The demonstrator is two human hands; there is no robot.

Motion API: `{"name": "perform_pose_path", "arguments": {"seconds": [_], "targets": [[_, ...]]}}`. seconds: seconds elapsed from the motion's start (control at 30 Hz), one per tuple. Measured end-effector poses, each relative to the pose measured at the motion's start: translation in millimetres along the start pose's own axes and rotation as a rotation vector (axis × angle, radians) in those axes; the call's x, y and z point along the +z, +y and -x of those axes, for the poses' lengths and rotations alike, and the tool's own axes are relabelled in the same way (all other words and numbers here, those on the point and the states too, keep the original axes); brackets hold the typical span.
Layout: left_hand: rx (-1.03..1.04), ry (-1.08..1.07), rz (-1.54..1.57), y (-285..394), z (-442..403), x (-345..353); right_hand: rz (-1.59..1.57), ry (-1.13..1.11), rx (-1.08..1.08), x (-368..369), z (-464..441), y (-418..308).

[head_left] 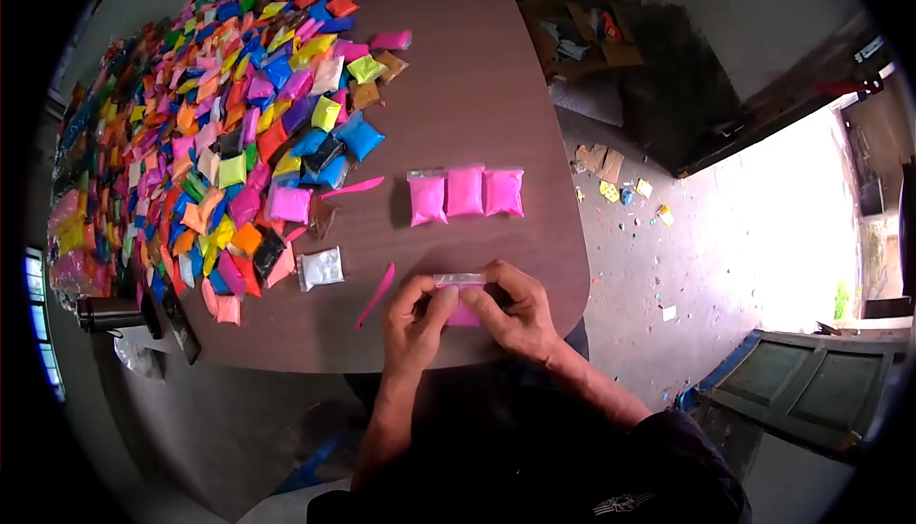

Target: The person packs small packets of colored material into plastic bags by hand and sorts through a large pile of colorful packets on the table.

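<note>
Near the table's front edge, my left hand [416, 319] and my right hand [515, 312] both grip a small clear plastic bag with pink contents [464, 315]. Fingers and thumbs are closed on its upper part, just under the clear top strip. Part of the bag is hidden behind my hands. Beyond them, three filled pink bags [466, 190] lie side by side in a row. A pink plastic knife-like tool [377, 296] rests left of my left hand. Another similar pink tool [353, 187] lies farther back, beside the pile.
A big heap of colourful small bags [219, 123] covers the table's left side. A silver-white bag [321, 268] lies at its near edge. A dark cylindrical flask [113, 314] and a phone-like dark object [179, 325] are at the left edge. Cardboard boxes [596, 32] stand beyond the brown table [458, 75].
</note>
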State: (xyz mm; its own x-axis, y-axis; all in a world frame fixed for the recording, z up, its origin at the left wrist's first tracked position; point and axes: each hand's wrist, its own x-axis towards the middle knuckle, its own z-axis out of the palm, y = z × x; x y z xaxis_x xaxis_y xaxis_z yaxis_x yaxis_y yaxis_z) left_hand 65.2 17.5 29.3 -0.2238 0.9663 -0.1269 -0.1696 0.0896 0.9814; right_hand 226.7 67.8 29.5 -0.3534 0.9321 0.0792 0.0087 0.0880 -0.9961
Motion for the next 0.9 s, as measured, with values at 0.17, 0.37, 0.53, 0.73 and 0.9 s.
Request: {"name": "perform_pose_path", "arguments": {"seconds": [0.17, 0.37, 0.53, 0.73, 0.9], "targets": [[0.103, 0.050, 0.010, -6, 3, 2, 0.033, -0.035, 0.040, -3, 0, -6], [0.101, 0.030, 0.004, 2, -2, 11, -0.041, 0.008, 0.002, -3, 1, 4], [0.043, -0.040, -0.016, 3, -3, 2, -0.073, 0.056, 0.013, -1, -1, 7], [0.050, 0.023, -0.024, 3, 2, 2, 0.021, -0.048, 0.066, -3, -1, -9], [0.047, -0.003, -0.055, 6, -1, 4, -0.049, -0.016, 0.023, -2, 0, 2]]}}
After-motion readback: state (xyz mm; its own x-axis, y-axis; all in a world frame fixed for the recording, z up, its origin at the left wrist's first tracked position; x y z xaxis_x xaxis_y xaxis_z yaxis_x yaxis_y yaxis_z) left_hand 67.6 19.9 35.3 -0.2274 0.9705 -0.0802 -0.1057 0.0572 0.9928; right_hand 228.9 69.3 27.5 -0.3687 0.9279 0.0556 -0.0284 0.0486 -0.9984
